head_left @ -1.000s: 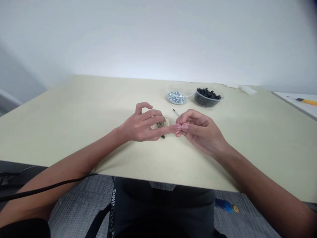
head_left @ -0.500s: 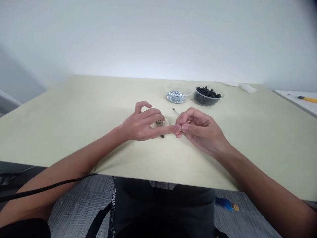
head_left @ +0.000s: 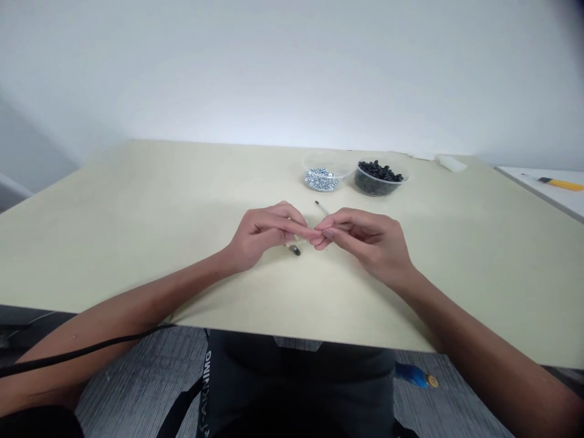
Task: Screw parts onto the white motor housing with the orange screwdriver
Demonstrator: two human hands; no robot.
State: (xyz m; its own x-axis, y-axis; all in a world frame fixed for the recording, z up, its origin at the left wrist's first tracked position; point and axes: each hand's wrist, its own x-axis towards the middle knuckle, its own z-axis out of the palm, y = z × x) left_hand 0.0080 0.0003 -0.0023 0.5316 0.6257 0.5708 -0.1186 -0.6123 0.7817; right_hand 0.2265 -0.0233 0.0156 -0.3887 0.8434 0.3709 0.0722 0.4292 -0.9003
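I'm holding my left hand [head_left: 258, 236] half curled, my right hand [head_left: 378, 244] pinched; they're touching. I can't tell if they're gripping anything.

A pale, plain wall [head_left: 292, 67] fills the upper frame, brightest at centre just above the light yellowish surface [head_left: 128, 225], greyer toward the left edge. A white ledge [head_left: 547, 194] adjoins at right; grey streaked floor [head_left: 132, 380] shows along the bottom.

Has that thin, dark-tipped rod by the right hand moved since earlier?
No, the rod shows no visible move: its tip lies just as before relative to the clear tub.
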